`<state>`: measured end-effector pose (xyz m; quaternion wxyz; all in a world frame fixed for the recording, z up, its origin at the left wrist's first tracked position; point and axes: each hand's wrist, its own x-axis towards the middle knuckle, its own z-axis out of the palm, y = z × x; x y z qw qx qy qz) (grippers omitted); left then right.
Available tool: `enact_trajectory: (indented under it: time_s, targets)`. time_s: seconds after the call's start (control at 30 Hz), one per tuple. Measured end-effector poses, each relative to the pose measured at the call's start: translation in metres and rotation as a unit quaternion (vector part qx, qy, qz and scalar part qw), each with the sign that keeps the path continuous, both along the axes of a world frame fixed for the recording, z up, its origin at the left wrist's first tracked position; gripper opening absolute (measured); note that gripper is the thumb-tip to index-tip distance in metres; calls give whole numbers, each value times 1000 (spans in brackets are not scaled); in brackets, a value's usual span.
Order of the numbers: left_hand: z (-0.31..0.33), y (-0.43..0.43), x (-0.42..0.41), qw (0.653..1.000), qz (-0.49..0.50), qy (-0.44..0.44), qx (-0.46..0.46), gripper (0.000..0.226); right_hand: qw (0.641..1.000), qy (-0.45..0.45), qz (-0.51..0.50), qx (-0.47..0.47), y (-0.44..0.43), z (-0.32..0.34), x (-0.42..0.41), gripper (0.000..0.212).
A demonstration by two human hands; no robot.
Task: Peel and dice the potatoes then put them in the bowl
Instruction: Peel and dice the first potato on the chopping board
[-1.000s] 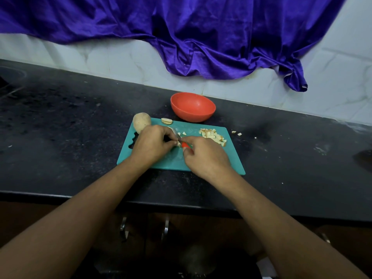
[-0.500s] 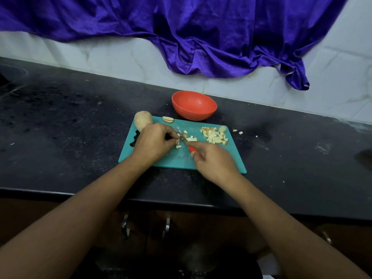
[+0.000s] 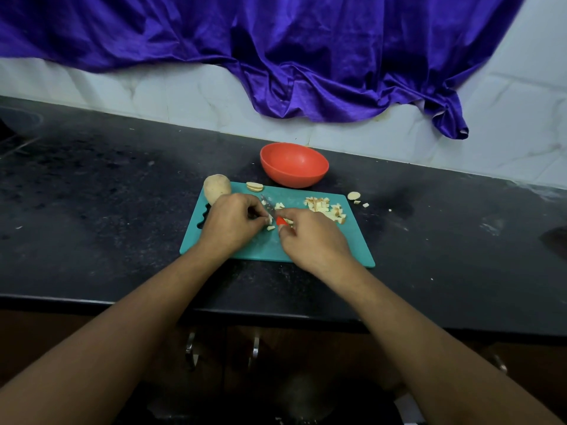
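Your left hand (image 3: pixel 231 223) pinches a potato piece (image 3: pixel 270 221) mid-board, and your right hand (image 3: pixel 313 240), just beside it, grips the red-handled knife (image 3: pixel 280 221), blade toward 11 o'clock. On the teal cutting board (image 3: pixel 260 250) the diced pile (image 3: pixel 326 208) lies at 2 o'clock and a whole potato (image 3: pixel 217 187) at 10, with the red bowl (image 3: pixel 294 164) just beyond at 12

Potato dice (image 3: pixel 325 207) on board (image 3: pixel 337 240), bowl (image 3: pixel 294 178) behind

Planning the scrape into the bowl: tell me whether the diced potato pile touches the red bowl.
Apart. The head view shows bare teal cutting board between the diced potato pile and the bowl.
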<state>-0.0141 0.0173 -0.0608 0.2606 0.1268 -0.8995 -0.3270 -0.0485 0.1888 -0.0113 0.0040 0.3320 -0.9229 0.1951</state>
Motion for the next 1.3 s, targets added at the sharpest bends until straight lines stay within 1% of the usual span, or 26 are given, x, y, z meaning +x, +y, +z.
enact_trajectory:
  time_s: [0.1, 0.17, 0.27, 0.4, 0.47, 0.53, 0.73, 0.9, 0.97, 1.03, 1.17, 1.3]
  targets:
    - [0, 0, 0, 1000, 2, -5, -8, 9, 998, 50, 4, 44, -7, -3, 6, 38]
    - [0, 0, -1, 1000, 2, -5, -9, 8, 997, 58, 11, 51, -7, -10, 9, 38]
    - [0, -1, -1, 1000, 2, -3, -10, 5, 998, 46, 12, 37, -4, -16, 7, 41]
    - [-1, -2, -2, 1000, 0, -6, -9, 4, 1000, -2, -11, -7, 0, -9, -6, 42]
    - [-1, -2, -3, 1000, 1, -6, -10, 4, 1000, -2, -15, -23, 2, -5, -7, 42]
    - [-1, -2, -3, 1000, 0, -3, -11, 5, 1000, 4, -4, -19, 0, -4, -4, 42]
    - [-1, -2, -2, 1000, -2, -2, -14, 8, 999, 37, 16, 9, -5, -14, 5, 42]
    - [-1, -1, -3, 1000, 1, -2, -18, 8, 993, 102, 33, 56, -6, -23, 10, 44]
    - [-1, -1, -2, 1000, 3, -4, -16, 7, 990, 114, 40, 71, -5, -24, 10, 46]
    - [0, 0, -1, 1000, 2, -6, -19, 6, 994, 92, 30, 55, -2, -22, 6, 45]
    - [1, 0, -1, 999, 5, -19, -27, 8, 1000, 12, 0, 19, 6, -17, -9, 42]
    - [1, 0, -1, 999, 6, -25, -30, 7, 995, -82, -14, -61, 15, -18, -23, 37]
